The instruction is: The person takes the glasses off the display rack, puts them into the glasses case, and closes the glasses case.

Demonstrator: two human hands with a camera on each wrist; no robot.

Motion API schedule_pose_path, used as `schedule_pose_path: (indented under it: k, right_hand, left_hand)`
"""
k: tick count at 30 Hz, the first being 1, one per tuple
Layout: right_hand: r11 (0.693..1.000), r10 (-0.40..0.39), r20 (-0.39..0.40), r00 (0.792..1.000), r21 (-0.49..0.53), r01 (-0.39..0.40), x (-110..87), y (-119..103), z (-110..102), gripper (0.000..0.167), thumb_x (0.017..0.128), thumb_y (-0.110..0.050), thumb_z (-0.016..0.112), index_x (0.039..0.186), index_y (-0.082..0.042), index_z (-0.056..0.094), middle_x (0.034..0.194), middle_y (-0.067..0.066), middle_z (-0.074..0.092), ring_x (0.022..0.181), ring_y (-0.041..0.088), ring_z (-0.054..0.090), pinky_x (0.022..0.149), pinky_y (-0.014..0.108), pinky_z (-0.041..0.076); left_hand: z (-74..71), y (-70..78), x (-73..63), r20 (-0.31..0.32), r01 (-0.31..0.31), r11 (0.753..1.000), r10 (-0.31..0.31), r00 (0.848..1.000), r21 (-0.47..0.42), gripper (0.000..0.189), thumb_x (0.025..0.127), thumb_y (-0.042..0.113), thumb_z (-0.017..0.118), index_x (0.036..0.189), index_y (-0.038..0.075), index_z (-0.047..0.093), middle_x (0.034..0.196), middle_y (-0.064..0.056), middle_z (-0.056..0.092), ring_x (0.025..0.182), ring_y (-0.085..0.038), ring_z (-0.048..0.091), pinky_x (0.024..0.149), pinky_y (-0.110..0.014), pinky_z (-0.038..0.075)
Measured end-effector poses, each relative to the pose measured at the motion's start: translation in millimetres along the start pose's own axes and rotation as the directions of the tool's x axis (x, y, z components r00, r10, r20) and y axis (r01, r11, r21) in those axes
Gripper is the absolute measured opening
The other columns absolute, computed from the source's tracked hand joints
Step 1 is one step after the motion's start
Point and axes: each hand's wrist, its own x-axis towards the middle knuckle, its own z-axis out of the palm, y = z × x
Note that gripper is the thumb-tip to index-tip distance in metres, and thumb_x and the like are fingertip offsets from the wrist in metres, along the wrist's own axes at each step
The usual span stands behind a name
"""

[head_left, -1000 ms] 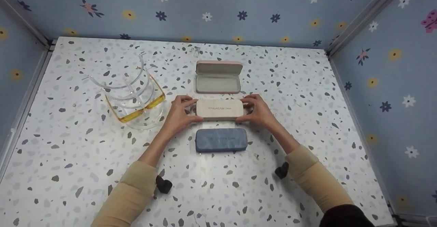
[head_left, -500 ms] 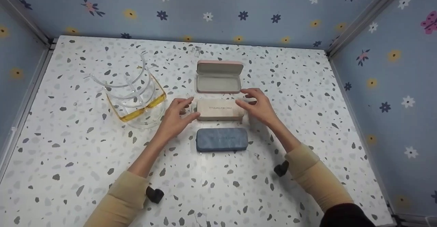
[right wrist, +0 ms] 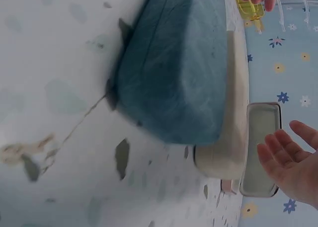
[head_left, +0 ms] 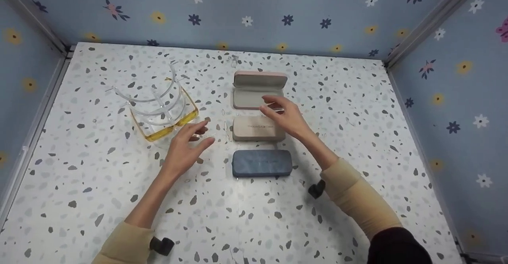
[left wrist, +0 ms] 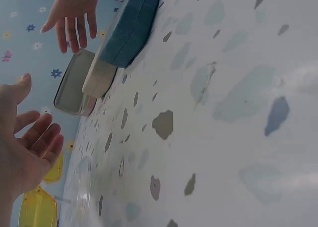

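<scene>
Three glasses cases stand in a column on the speckled table. At the back, a pink case (head_left: 260,79) has its lid up and a pale lining; a closed beige case (head_left: 254,131) with small lettering lies in the middle, and a closed blue case (head_left: 262,163) is nearest. My right hand (head_left: 287,117) hovers over the beige case's right end, fingers loosely bent, holding nothing. My left hand (head_left: 186,149) is spread beside the yellow-framed glasses (head_left: 158,133), left of the cases; its fingers hold nothing. The glasses sit on a clear display stand (head_left: 158,105).
A blue flowered panel (head_left: 262,33) borders the table's back edge, and another panel (head_left: 452,97) borders the right side. Small dark cameras, such as one near the left cuff (head_left: 162,246), stick out from both wrists.
Both hands have let go of the beige case's ends. The left hand has moved left toward the glasses; the right has lifted and shifted toward the open pink case.
</scene>
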Motion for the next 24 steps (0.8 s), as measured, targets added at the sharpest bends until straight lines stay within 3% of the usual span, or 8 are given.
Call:
schedule_pose_path:
  k: [4, 11, 14, 19, 24]
  right_hand:
    - [1.000, -0.004, 0.047, 0.999, -0.001, 0.004, 8.7, -9.8, 9.8, 0.052, 0.100, -0.034, 0.067, 0.143, -0.006, 0.059, 0.140, 0.020, 0.063, 0.124, 0.029, 0.064, 0.110, 0.045, 0.050]
    - [1.000, 0.009, 0.091, 0.996, -0.015, -0.008, 20.9, -23.3, 23.1, 0.050, 0.101, -0.040, 0.065, 0.143, -0.013, 0.062, 0.137, 0.012, 0.067, 0.123, 0.029, 0.065, 0.104, 0.045, 0.053]
    - [1.000, 0.004, 0.101, 0.995, -0.019, -0.002, 26.9, -26.2, 29.1, 0.050, 0.101, -0.041, 0.064, 0.142, -0.012, 0.062, 0.134, 0.011, 0.068, 0.123, 0.028, 0.066, 0.102, 0.044, 0.054]
    - [1.000, -0.003, 0.143, 0.990, 0.016, 0.001, 35.6, -32.8, 39.7, 0.054, 0.102, -0.040, 0.062, 0.145, -0.008, 0.058, 0.136, 0.012, 0.066, 0.124, 0.029, 0.065, 0.102, 0.042, 0.054]
    - [0.999, -0.026, 0.184, 0.983, 0.025, 0.022, 44.0, -40.1, 52.1, 0.054, 0.103, -0.039, 0.059, 0.147, -0.010, 0.056, 0.142, 0.011, 0.064, 0.127, 0.028, 0.063, 0.104, 0.042, 0.054]
  left_hand:
    - [-14.5, -5.1, -13.0, -0.056, 0.011, 1.000, -0.011, 0.998, -0.001, 0.051, 0.095, 0.023, 0.076, 0.143, 0.009, 0.061, 0.125, -0.011, 0.067, 0.118, -0.024, 0.064, 0.103, -0.042, 0.053]
    - [-32.8, -6.6, -27.9, -0.155, 0.010, 1.000, -0.013, 0.988, -0.022, 0.044, 0.096, 0.021, 0.075, 0.138, 0.013, 0.066, 0.117, -0.007, 0.071, 0.106, -0.009, 0.065, 0.091, -0.015, 0.053]
    - [-38.6, -7.4, -32.8, -0.198, 0.008, 1.000, -0.012, 0.980, -0.021, 0.041, 0.097, 0.022, 0.074, 0.137, 0.015, 0.067, 0.115, -0.006, 0.072, 0.102, -0.001, 0.063, 0.088, -0.009, 0.050]
    - [-49.1, -10.9, -39.1, -0.272, 0.016, 1.000, -0.018, 0.962, -0.010, 0.036, 0.098, 0.019, 0.072, 0.133, 0.014, 0.070, 0.109, -0.005, 0.072, 0.098, 0.004, 0.062, 0.085, -0.010, 0.050]
    - [-60.1, -15.4, -41.8, -0.345, 0.047, 0.999, -0.045, 0.938, -0.001, 0.031, 0.100, 0.022, 0.070, 0.130, 0.013, 0.072, 0.104, 0.003, 0.070, 0.095, 0.002, 0.063, 0.087, -0.011, 0.049]
